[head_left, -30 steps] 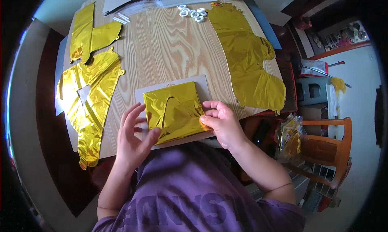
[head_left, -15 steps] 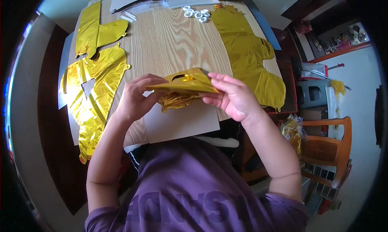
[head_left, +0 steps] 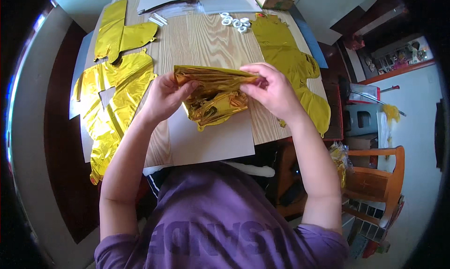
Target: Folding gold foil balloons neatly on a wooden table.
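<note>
Now the folded gold foil balloon (head_left: pixel 213 79) is raised in both hands over the pale card (head_left: pixel 211 142) where it lay flat a second ago, its crumpled layers hanging down toward the wearer. The left hand (head_left: pixel 165 95) pinches its left end between thumb and fingers; the right hand (head_left: pixel 272 87) grips the opposite corner likewise. Large dark lettering crosses the purple shirt (head_left: pixel 201 198), and small dark print marks the translucent sheet (head_left: pixel 229 4) at the wood-grain table's (head_left: pixel 190 41) far edge.

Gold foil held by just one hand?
No, the left hand grips one end of the gold foil and the right hand the other.
</note>
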Tool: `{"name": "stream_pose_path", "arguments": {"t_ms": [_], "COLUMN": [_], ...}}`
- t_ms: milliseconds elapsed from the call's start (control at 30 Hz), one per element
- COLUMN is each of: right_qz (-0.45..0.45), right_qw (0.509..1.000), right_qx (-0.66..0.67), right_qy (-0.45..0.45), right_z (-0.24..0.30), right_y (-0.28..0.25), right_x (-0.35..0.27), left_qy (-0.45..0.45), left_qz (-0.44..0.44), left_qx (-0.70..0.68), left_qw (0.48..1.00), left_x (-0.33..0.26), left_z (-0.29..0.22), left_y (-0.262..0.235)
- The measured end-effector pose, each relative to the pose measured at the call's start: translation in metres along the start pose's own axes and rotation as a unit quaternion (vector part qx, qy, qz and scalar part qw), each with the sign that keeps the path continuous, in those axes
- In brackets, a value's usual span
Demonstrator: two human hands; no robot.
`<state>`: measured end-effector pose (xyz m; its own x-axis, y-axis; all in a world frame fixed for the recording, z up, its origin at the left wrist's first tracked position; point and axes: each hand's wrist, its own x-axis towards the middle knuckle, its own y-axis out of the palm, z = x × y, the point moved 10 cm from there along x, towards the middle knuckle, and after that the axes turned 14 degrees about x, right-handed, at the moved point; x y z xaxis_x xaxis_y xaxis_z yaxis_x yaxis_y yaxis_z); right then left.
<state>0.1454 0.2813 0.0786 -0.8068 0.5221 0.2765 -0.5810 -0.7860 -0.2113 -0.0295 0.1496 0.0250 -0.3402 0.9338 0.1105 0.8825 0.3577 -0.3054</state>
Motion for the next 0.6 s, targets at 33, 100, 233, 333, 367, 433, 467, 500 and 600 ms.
{"name": "stream_pose_path", "arguments": {"t_ms": [33,100,233,333,367,433,467,500,600], "right_qz": [0.014,0.044,-0.006,-0.129,-0.144,-0.169,-0.165,-0.16,-0.095], "right_qw": [0.999,0.993,0.996,0.988,0.979,0.954,0.95,0.946,0.946], "right_qx": [-0.008,-0.026,-0.011,-0.09,-0.138,-0.231,-0.247,-0.262,-0.275], "right_qy": [0.034,0.102,0.087,-0.005,-0.033,-0.091,-0.099,-0.108,-0.144], "right_z": [-0.007,-0.021,-0.033,-0.009,0.001,0.026,0.028,0.027,0.024], "right_y": [0.003,0.011,0.011,-0.004,-0.005,-0.006,-0.004,0.001,0.029], "right_x": [0.008,0.018,0.025,0.013,0.004,-0.021,-0.037,-0.053,-0.091], "left_qy": [0.006,0.016,-0.047,-0.088,-0.07,-0.032,-0.037,-0.028,-0.024], "left_qz": [0.023,0.069,0.007,-0.001,-0.019,-0.06,-0.063,-0.068,-0.078], "left_qx": [-0.012,-0.037,0.011,0.041,0.037,0.029,0.028,0.022,0.024], "left_qw": [1.0,0.997,0.999,0.995,0.997,0.997,0.997,0.997,0.996], "left_x": [0.002,0.004,0.01,0.012,0.013,0.014,0.016,0.018,0.02], "left_z": [-0.001,-0.003,0.003,0.011,0.011,0.013,0.014,0.011,0.008], "left_y": [0.002,0.003,0.005,0.001,-0.003,-0.008,-0.009,-0.009,-0.008]}}
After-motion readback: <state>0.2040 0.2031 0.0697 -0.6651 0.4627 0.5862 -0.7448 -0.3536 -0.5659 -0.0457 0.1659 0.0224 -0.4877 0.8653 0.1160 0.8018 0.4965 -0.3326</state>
